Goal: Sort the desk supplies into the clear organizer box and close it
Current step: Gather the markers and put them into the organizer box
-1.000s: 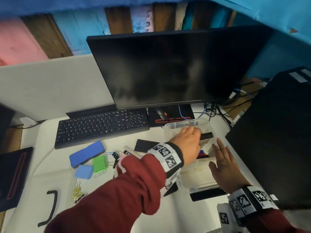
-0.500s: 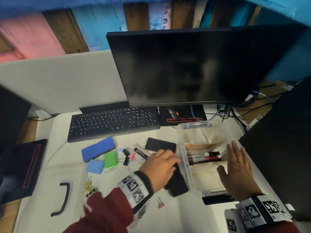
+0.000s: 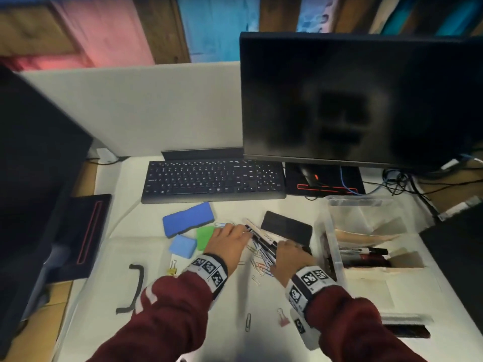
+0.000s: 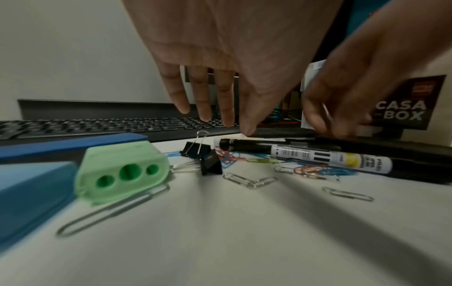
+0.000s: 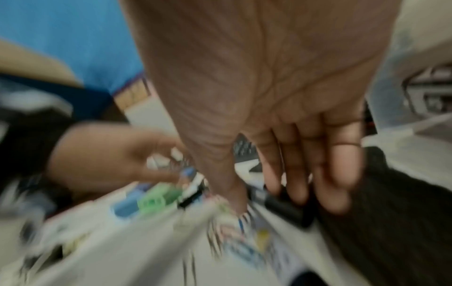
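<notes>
The clear organizer box (image 3: 329, 240) stands open on the right of the desk with several markers (image 3: 366, 256) in one compartment. Loose markers (image 3: 262, 240) (image 4: 330, 158) lie left of it on a scatter of paper clips (image 3: 257, 267) (image 4: 250, 180). My left hand (image 3: 241, 232) (image 4: 227, 123) hovers at the markers' far ends with straight fingers, the thumb tip touching down. My right hand (image 3: 285, 246) (image 5: 266, 199) reaches onto a black marker (image 5: 281, 209), thumb and fingers apart on either side; that view is blurred. A green sharpener (image 3: 205, 236) (image 4: 122, 172) sits by my left hand.
A dark blue eraser (image 3: 188, 222), a light blue eraser (image 3: 183, 245), a black pad (image 3: 286, 228), a black binder clip (image 4: 203, 156), a yellow clip (image 3: 172, 267) and a pink clip (image 3: 283, 318) lie around. Behind stand the keyboard (image 3: 214, 178) and the monitor (image 3: 352, 100).
My left hand has left the box and moved left to the loose markers. My right hand has moved left from the box's side to the same markers. The head view swung left.
</notes>
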`<action>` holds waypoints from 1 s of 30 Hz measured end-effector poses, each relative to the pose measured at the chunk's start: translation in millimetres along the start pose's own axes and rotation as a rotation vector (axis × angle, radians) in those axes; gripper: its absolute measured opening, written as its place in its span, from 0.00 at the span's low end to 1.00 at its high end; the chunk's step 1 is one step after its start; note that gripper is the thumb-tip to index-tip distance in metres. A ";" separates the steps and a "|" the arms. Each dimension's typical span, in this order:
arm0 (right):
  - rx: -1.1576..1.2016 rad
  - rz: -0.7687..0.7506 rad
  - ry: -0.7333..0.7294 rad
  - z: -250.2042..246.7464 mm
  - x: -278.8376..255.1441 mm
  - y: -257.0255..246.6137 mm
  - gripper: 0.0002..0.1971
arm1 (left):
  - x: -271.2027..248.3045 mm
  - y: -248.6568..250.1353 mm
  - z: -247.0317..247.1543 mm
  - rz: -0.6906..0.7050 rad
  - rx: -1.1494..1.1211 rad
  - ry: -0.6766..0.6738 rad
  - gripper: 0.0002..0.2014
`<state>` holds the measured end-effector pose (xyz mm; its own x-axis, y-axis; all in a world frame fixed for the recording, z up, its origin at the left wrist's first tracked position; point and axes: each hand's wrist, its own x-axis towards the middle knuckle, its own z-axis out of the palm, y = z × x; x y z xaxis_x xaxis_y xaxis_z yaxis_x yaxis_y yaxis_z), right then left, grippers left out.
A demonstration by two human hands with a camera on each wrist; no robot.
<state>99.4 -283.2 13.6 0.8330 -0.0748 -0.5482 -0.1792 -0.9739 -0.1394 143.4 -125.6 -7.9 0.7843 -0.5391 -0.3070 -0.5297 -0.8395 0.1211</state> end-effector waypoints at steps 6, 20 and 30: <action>-0.256 0.035 0.033 28.3 13.2 -8.6 0.22 | 39.5 12.0 -6.7 0.249 0.136 -0.016 0.25; 0.331 -0.108 0.218 -34.5 -47.8 17.7 0.06 | 59.0 13.1 -2.8 0.161 0.220 -0.123 0.16; 0.354 -0.115 0.494 -96.9 -77.4 125.2 0.09 | 17.1 15.5 -11.8 0.120 0.138 -0.023 0.18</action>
<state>63.2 -420.1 118.5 0.9861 -0.1467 -0.0785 -0.1664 -0.8578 -0.4862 152.4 -148.7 -0.2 0.7063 -0.6315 -0.3200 -0.6593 -0.7513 0.0275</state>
